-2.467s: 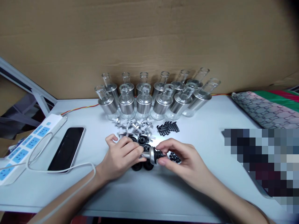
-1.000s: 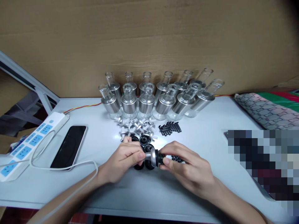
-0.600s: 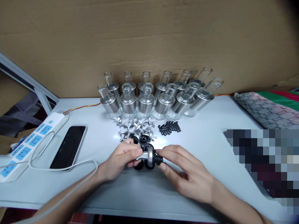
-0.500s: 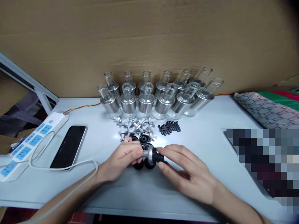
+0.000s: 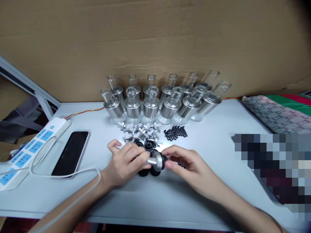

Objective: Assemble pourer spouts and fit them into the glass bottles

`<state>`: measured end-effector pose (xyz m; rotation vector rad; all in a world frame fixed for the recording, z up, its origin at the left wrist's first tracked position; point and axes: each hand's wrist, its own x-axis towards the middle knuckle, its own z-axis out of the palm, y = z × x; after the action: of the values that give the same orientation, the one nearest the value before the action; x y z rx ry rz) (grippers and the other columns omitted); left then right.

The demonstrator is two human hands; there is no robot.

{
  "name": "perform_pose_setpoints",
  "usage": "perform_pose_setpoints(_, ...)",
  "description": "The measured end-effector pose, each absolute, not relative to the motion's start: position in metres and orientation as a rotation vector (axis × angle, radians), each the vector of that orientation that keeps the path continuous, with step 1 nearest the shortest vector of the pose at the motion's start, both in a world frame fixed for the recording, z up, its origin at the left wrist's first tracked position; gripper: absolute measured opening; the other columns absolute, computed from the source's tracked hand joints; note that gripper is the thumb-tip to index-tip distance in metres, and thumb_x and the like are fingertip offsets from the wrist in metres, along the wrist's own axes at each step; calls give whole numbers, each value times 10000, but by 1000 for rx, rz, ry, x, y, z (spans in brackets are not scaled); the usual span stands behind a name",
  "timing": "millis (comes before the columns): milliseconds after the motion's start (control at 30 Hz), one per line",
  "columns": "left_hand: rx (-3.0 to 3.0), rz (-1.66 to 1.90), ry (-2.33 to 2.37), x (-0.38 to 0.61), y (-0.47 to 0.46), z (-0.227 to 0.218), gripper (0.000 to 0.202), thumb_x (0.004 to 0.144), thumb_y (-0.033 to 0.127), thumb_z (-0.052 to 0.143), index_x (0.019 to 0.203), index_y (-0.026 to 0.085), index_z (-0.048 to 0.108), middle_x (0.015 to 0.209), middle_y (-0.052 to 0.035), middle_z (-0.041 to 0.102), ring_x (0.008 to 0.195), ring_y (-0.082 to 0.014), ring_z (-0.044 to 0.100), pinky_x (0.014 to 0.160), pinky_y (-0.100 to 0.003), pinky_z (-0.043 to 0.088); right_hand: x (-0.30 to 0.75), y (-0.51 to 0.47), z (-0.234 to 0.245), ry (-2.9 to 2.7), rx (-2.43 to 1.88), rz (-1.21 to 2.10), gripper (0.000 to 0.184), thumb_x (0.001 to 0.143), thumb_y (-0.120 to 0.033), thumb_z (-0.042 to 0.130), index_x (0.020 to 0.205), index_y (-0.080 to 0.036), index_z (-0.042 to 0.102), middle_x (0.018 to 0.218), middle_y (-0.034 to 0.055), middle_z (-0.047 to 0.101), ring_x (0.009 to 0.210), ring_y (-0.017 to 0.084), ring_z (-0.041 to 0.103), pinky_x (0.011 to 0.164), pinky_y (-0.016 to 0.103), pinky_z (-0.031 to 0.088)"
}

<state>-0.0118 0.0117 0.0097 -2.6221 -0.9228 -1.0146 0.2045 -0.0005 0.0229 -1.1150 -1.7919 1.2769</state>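
Note:
My left hand point(image 5: 125, 163) grips the narrow tube of a silvery metal pourer spout point(image 5: 157, 160) between thumb and fingers. On the spout's wide end sits a black ribbed stopper point(image 5: 165, 159), and the fingertips of my right hand point(image 5: 188, 163) are closed on it. Several black round stoppers point(image 5: 148, 145) lie on the table under and behind my hands, partly hidden by them. Just beyond is a pile of loose metal spouts point(image 5: 141, 131). A group of small black plastic pieces point(image 5: 176, 132) lies to the right of that pile.
Two rows of glass bottles with metal sleeves point(image 5: 151, 111) stand at the back, before a cardboard wall point(image 5: 155, 42). On the left are a phone point(image 5: 71, 153), a power strip point(image 5: 35, 147) and a white cable point(image 5: 73, 173) crossing my left forearm. A patterned bag point(image 5: 279, 113) lies right.
The spout has turned slightly in my hands. My left hand has rolled over, its back now showing more. My right fingers have closed in tighter round the black stopper.

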Motion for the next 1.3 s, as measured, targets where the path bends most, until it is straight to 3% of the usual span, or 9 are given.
perform_pose_setpoints(200, -2662, -967, -920, -12, 13, 12, 339, 1036, 316, 297, 861, 160, 541, 702, -2, 681, 690, -156, 560, 678, -348, 203, 205, -5, 16, -1748, -1132, 1083, 73, 815, -217, 635, 885, -197, 637, 795, 18, 697, 734, 142, 662, 677, 220, 521)
perform_pose_setpoints(500, -2786, -949, -1082, -12, 10, 12, 356, 1033, 343, 288, 864, 172, 551, 711, 1, 671, 737, -175, 562, 714, -371, 177, 201, -8, 11, -1797, -1049, 769, 129, 780, -149, 643, 897, -200, 624, 796, 33, 714, 730, 173, 691, 656, 244, 559)
perform_pose_setpoints(867, -2980, -1029, -1222, -12, 11, 15, 413, 1029, 377, 273, 847, 147, 565, 725, -15, 630, 781, -179, 506, 750, -361, 202, 200, -3, 9, -1870, -766, 639, 201, 799, -70, 636, 929, -202, 558, 797, 36, 641, 734, 171, 639, 650, 318, 553)
perform_pose_setpoints(1300, -3111, -1222, -1383, -11, 10, 14, 503, 1028, 409, 240, 721, 161, 551, 653, -4, 582, 681, -155, 475, 718, -352, 257, 200, -1, 12, -2073, -616, 320, 189, 822, -53, 583, 966, -173, 564, 809, 88, 660, 775, 194, 638, 659, 345, 573)
